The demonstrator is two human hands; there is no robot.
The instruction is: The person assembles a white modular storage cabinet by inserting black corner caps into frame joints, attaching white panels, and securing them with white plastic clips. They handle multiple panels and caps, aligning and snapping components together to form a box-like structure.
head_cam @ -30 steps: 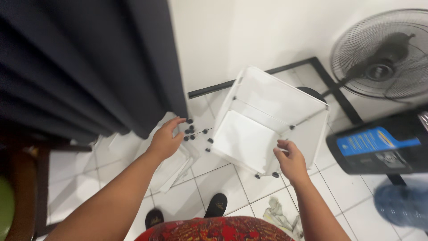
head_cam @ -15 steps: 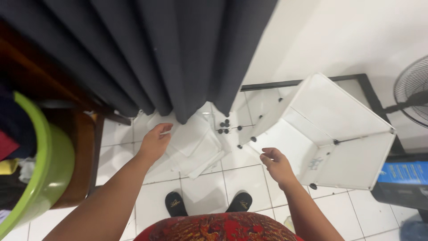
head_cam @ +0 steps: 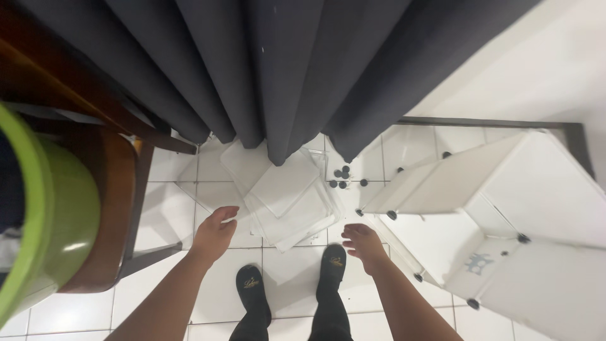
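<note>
1. The stack of clear plastic panels (head_cam: 287, 199) lies on the white tiled floor (head_cam: 158, 290) at the foot of the dark curtain (head_cam: 284, 69), its far edge tucked under the curtain hem.
2. The left hand (head_cam: 213, 232) hangs just beside the stack's near left corner, fingers loosely spread and holding nothing.
3. The right hand (head_cam: 365, 243) hovers off the near right corner, likewise spread and empty.
4. Judged from this, lifting one sheet cleanly would call for a pinch at each near corner, peeling the top panel from those below, since the sheets sit fanned and overlapping.
5. Small black connectors (head_cam: 344, 177) lie scattered just past the stack's right edge.
6. The part-built white panel cabinet (head_cam: 505, 208) lies tilted to the right.
7. A wooden chair (head_cam: 120, 183) bearing a green basin (head_cam: 53, 221) stands at left.
</note>
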